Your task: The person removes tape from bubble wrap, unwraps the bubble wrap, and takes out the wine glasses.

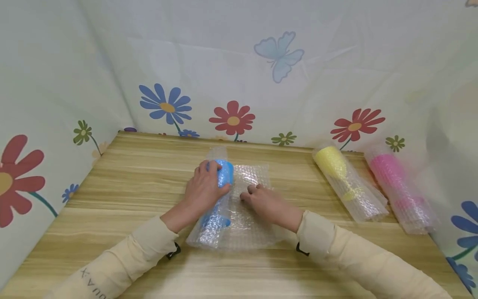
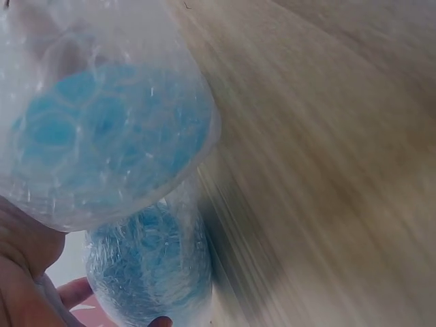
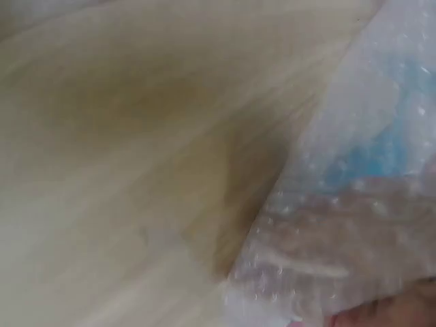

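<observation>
A blue goblet lies on its side, partly rolled in clear bubble wrap. My left hand grips its bowl end through the wrap, fingers over the far side and thumb on the near side. The blue foot shows through the plastic toward me. In the left wrist view, blue shows through the bubbles, with fingertips around the far end. My right hand, fingers bent, pinches the loose flap of wrap to the right of the goblet. In the right wrist view the wrap partly covers that hand.
A yellow goblet and a pink goblet, each rolled in bubble wrap, lie at the right of the wooden table. Flower-printed cloth walls stand along the back and both sides.
</observation>
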Tool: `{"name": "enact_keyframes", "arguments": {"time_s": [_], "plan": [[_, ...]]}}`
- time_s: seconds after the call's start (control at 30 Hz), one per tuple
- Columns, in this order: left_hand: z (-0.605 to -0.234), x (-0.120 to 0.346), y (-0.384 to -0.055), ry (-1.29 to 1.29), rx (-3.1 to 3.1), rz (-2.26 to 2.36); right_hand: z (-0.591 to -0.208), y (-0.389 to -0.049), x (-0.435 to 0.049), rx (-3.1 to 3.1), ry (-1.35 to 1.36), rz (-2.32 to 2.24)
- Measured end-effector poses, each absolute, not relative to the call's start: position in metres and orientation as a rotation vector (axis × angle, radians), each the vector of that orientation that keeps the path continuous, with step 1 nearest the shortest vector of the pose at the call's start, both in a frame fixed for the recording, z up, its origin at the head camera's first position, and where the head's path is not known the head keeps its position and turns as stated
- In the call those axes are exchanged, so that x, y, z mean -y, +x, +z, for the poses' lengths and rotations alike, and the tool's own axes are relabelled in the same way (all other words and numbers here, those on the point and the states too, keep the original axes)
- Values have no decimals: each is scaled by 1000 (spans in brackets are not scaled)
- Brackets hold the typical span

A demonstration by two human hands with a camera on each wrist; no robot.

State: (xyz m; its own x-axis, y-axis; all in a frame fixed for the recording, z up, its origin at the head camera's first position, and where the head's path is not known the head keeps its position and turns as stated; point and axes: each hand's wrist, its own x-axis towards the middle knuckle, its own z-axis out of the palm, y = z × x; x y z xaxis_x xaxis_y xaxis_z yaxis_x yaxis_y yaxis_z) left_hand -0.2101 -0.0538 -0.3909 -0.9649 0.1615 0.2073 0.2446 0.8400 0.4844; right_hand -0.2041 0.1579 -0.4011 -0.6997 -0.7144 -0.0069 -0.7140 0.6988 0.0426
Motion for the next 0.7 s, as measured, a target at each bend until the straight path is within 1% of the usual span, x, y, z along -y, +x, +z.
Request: {"name": "enact_keyframes", "arguments": {"time_s": [0.17,0.3,0.4,0.47,0.7], "plan": [[-393,57,-210,-291,2865,-808,-387,-216,-162,2973,1427,78],[-393,58,-211,-275,2870,-816,-370,-232,-161,3113,1652,122],[-392,59,-211,-266,2877,-826,-357,-246,-157,3327,1693,102],[-391,60,-211,-263,2888,-837,-351,-253,-153,3464,1621,95],[-390,61,-211,-270,2904,-862,-354,-260,-132,3713,1126,185]]}}
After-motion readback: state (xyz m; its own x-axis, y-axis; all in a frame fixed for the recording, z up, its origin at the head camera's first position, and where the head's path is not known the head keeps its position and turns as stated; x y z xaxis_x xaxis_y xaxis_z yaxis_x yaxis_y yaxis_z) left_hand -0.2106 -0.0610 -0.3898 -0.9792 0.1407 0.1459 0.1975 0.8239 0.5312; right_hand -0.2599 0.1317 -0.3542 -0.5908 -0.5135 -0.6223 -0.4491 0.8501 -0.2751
